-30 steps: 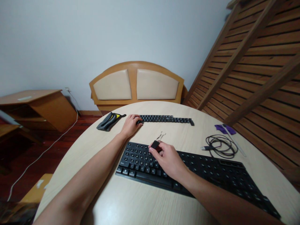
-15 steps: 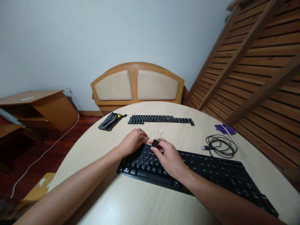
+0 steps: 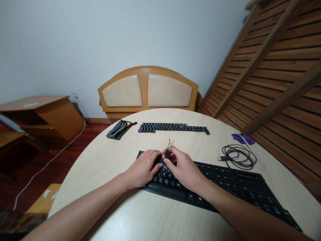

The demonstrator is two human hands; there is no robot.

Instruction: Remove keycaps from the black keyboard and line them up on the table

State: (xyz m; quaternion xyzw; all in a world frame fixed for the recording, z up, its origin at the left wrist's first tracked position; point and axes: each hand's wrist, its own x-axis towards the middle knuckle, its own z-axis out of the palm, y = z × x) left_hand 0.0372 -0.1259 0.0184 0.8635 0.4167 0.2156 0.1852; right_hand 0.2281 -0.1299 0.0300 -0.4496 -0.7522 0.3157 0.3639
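Observation:
My right hand pinches a wire keycap puller over the keyboard. The puller has a black block-like handle facing me, and its two bent wire prongs point away towards the back of the table. My left hand lies over the left part of the black keyboard, its thumb apart from the fingers, with nothing visible in it. Its fingertips come close to the puller. Many key positions on the keyboard are without caps, while some caps still sit near the front left. The left hand covers the keyboard's left end.
Rows of loose black keycaps line the back of the round table. A grey and yellow pouch lies back left. On the right are a coiled USB cable, a purple cloth and a thin white stick.
My left hand has come nearer and lowered onto the keyboard's left part, its fingers spreading from a pinch. The puller in my right hand has turned slightly. The view has shifted a little.

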